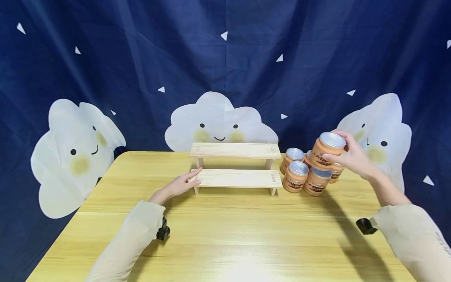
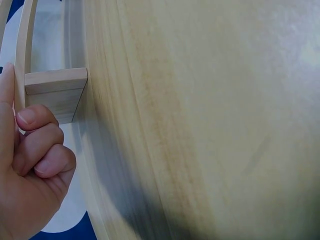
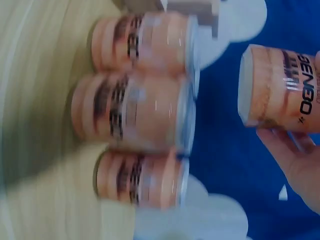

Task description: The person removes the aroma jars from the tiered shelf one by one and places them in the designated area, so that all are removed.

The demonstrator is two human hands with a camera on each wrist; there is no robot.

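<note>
My right hand [image 1: 356,156] holds an orange-labelled can [image 1: 327,149] with a silvery top, raised above a cluster of similar cans. In the right wrist view the held can [image 3: 280,90] is well clear of the can tops, its pale base showing. Standing upright on the table are the other cans, among them a front-left can [image 1: 296,177] and a front-right can [image 1: 318,182]. My left hand [image 1: 177,185] grips the left end of a two-step wooden shelf [image 1: 235,178] at its lower board. In the left wrist view the fingers [image 2: 42,135] curl beside the shelf's leg [image 2: 57,90].
The shelf's upper step [image 1: 235,150] stands behind the lower one, just left of the cans. Under everything is a light wooden table [image 1: 225,227]. A dark blue curtain [image 1: 253,70] with white clouds hangs behind its far edge.
</note>
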